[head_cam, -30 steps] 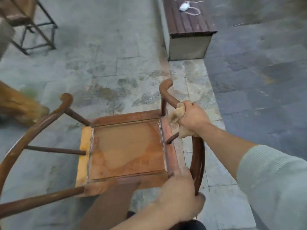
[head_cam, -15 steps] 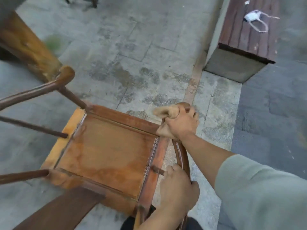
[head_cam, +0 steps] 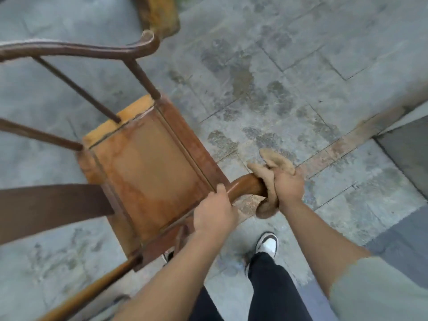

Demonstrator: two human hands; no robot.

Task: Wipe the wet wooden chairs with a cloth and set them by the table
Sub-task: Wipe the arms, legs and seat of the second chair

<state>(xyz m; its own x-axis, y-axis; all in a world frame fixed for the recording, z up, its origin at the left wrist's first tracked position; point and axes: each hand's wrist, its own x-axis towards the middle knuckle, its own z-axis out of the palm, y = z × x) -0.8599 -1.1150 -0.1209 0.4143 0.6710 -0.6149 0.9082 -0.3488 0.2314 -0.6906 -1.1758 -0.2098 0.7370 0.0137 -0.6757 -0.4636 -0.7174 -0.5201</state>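
**Wiping the armrest tip, left hand bracing the chair**

Wooden chair (head_cam: 148, 167) stands on the stone paving (head_cam: 301, 77), seat panel facing up toward the camera; person stands at its near right corner, one shoe (head_cam: 267, 243) visible just beside the chair's near edge.

Right hand (head_cam: 288, 185) has fingers curled tight round the tan cloth (head_cam: 275, 165), cloth bunched and wrapped over the curled end of the near armrest (head_cam: 243, 187); loose ends of cloth stick out above and below the fist; looks like a squeeze-and-pull wipe along the rail, cloth wrapped so it touches the whole round section at once.

Left hand (head_cam: 214, 213) grips the same armrest further back, at the seat's right edge; fingers closed round the rail, thumb up against the seat frame; my read: it's there to stop the chair sliding or tipping under the wiping pull.

Seat looks blotchy, possibly damp, can't confirm; far armrest (head_cam: 97, 50) and back splat (head_cam: 53, 205) not touched by either hand; frame is motion-blurred.

Containers: none in view; table end (head_cam: 157, 12) at the top edge of the paving, chair well apart from it, so placing is not yet done.
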